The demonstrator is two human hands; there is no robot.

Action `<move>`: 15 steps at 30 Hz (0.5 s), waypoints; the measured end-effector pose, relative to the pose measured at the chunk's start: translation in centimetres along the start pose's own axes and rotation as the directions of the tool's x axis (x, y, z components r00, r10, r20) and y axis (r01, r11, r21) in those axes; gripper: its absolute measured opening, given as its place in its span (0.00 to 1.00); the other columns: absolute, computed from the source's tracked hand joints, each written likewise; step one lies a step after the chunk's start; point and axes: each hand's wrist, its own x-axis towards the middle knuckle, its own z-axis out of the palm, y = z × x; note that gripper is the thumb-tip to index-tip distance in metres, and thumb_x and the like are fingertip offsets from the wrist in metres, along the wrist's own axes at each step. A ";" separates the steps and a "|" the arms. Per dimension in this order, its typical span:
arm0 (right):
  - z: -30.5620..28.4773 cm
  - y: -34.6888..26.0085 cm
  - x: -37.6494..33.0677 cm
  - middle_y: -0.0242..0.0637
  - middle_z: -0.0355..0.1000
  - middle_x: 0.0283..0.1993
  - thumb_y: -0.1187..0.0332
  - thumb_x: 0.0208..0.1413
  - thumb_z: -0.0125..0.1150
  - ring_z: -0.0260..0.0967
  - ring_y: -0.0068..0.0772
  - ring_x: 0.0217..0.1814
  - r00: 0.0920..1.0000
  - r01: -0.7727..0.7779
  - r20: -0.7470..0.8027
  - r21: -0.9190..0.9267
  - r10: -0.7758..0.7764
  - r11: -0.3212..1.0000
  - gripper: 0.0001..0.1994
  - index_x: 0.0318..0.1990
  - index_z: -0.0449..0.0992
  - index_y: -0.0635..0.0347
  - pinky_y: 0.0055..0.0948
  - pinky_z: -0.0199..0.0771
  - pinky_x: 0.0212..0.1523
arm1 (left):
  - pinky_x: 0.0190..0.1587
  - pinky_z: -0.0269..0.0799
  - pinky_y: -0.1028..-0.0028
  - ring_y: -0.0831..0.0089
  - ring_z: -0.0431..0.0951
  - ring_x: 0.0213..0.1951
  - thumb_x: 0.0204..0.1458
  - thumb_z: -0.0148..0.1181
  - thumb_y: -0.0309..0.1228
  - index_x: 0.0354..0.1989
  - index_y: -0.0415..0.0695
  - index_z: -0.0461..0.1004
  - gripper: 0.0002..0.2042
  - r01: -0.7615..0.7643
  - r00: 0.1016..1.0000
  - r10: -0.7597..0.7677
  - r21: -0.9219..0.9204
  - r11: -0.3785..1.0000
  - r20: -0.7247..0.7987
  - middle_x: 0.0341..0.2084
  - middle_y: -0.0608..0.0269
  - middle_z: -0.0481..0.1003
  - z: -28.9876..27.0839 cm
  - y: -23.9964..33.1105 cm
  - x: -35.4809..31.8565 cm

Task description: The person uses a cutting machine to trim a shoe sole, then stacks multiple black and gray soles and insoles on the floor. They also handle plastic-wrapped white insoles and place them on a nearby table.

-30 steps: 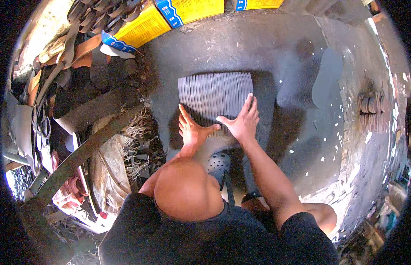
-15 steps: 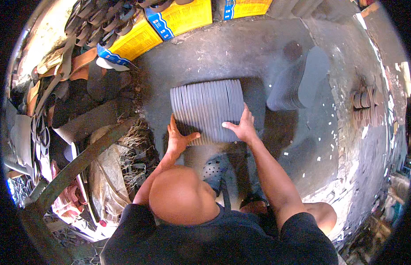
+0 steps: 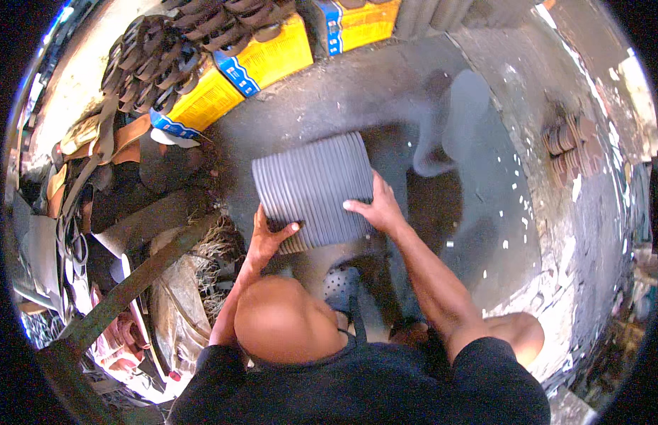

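A thick row of grey shoe soles, stacked face to face and seen on edge, is pressed between my two hands in front of me. My left hand grips the near left end, its thumb lying on the near edges. At the right end my right hand clamps the stack, with its thumb across the edges and its fingers round the outer face. The stack is slightly slanted, its right end farther from me. Its underside is hidden.
Yellow-and-blue boxes stand at the far side, beside heaped dark straps. Leather scraps and a dark beam crowd the left. Brown pieces lie far right. A pale sole-shaped patch shows on the floor.
The stack has turned a little anticlockwise in view and sits farther left. Gaps between some soles have closed up. Both hands keep their grip on its ends. The whole view has shifted slightly.
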 end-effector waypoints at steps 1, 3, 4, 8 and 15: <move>-0.1 -0.9 -0.2 0.67 0.60 0.68 0.40 0.40 0.79 0.57 0.66 0.72 1.000 0.027 -0.003 -0.008 -0.027 1.000 0.61 0.73 0.50 0.70 0.52 0.57 0.72 | 0.70 0.58 0.56 0.53 0.59 0.70 0.34 0.84 0.46 0.74 0.38 0.50 0.61 -0.020 1.000 0.020 -0.029 0.999 -0.005 0.68 0.45 0.58 -0.1 -0.9 0.1; 0.5 -0.1 -0.2 0.66 0.59 0.69 0.41 0.41 0.78 0.56 0.66 0.73 0.998 -0.037 0.047 -0.028 0.038 0.999 0.60 0.73 0.49 0.69 0.52 0.55 0.73 | 0.71 0.56 0.57 0.53 0.59 0.70 0.34 0.84 0.45 0.74 0.38 0.50 0.60 -0.017 0.997 0.025 -0.106 0.994 0.074 0.68 0.45 0.60 1.2 -4.0 0.4; 1.7 2.6 -0.3 0.65 0.59 0.70 0.41 0.41 0.78 0.55 0.66 0.73 0.985 -0.142 0.091 -0.046 0.146 0.989 0.60 0.73 0.49 0.68 0.53 0.54 0.74 | 0.71 0.56 0.57 0.53 0.59 0.70 0.34 0.84 0.45 0.74 0.39 0.51 0.59 -0.019 0.991 0.039 -0.147 0.989 0.131 0.68 0.45 0.61 2.2 -4.8 0.6; 1.7 3.8 1.1 0.61 0.61 0.70 0.40 0.40 0.77 0.58 0.65 0.72 0.998 -0.011 0.063 -0.092 0.017 0.996 0.60 0.72 0.52 0.70 0.51 0.58 0.72 | 0.67 0.61 0.55 0.53 0.60 0.70 0.45 0.79 0.45 0.76 0.42 0.49 0.54 0.052 0.985 -0.005 -0.269 0.962 0.174 0.70 0.47 0.60 1.6 -6.3 0.1; -8.1 -14.4 3.3 0.67 0.65 0.64 0.40 0.45 0.75 0.63 0.63 0.68 0.876 0.343 -0.366 0.014 -0.315 0.939 0.54 0.70 0.56 0.70 0.50 0.61 0.69 | 0.57 0.69 0.59 0.61 0.69 0.59 0.63 0.53 0.60 0.68 0.49 0.66 0.33 -0.217 0.971 0.188 -0.217 0.952 -0.148 0.62 0.58 0.70 -11.6 10.9 3.3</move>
